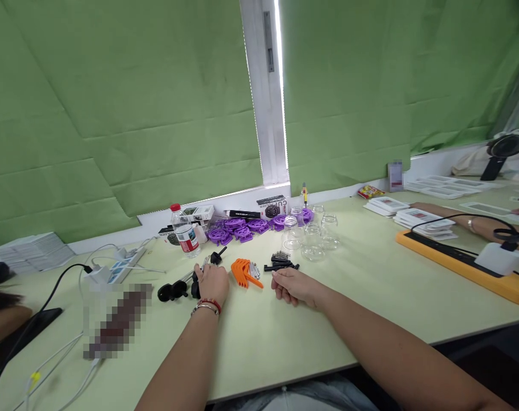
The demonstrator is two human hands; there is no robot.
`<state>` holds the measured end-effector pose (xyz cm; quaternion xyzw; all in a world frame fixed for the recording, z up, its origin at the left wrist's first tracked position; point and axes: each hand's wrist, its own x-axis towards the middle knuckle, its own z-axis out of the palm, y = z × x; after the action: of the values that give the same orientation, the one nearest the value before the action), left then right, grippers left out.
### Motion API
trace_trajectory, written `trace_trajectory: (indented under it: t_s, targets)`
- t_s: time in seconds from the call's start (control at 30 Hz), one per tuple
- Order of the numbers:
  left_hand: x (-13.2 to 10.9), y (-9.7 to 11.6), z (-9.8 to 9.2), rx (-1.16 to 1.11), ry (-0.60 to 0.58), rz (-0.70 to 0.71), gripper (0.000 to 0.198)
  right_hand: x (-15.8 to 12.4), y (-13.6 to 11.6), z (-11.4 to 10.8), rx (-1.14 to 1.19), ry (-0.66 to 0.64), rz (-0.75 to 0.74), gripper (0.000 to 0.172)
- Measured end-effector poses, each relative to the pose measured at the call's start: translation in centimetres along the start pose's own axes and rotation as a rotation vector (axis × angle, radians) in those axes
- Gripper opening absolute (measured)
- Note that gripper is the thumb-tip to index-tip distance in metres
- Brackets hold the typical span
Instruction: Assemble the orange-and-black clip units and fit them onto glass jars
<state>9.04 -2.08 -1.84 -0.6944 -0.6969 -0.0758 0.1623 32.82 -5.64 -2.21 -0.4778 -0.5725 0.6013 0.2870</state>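
Among black knob-like pieces with metal rods point(173, 291), my left hand point(212, 282) reaches down with bent fingers, closed on one of the black pieces; its fingertips are partly hidden. Close to its right lie stacked orange hook-shaped parts point(241, 273) and a few thin silver pins point(254, 270). My right hand point(294, 285) rests low over the table with thumb and fingers pressed together. Whatever is between them, if anything, cannot be made out. Just beyond its fingertips are short black rods point(279, 265) and a cluster of small metal screws or springs point(280, 256).
Purple plastic wheels point(242, 231) and clear cups point(313, 251) line the back, near a water bottle point(186, 233). Power strips stand left point(125, 266) and right point(460, 268), with cables at left. Another person's arm point(447, 214) extends over white card stacks point(424, 220).
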Motion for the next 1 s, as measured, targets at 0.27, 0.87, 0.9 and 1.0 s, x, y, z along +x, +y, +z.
trace_trajectory:
  t_s: [0.27, 0.87, 0.9, 1.0]
  targets:
    - [0.6, 0.1, -0.5, -0.057, 0.041, -0.127, 0.031, -0.3, -0.3, 0.1, -0.027, -0.005, 0.001, 0.041]
    - [-2.4, -1.2, -4.6, -0.758, 0.341, 0.090, 0.019, -0.5, -0.7, -0.1, 0.144, 0.019, -0.043, 0.042]
    - [-2.8, -1.2, -4.8, -0.865, 0.265, 0.162, 0.019, -0.6, -0.8, -0.1, 0.192, 0.006, -0.056, 0.045]
    - [-3.6, -0.8, -5.5, -1.099, 0.011, 0.367, 0.016, -1.1, -1.1, -0.1, 0.266, -0.101, -0.097, 0.050]
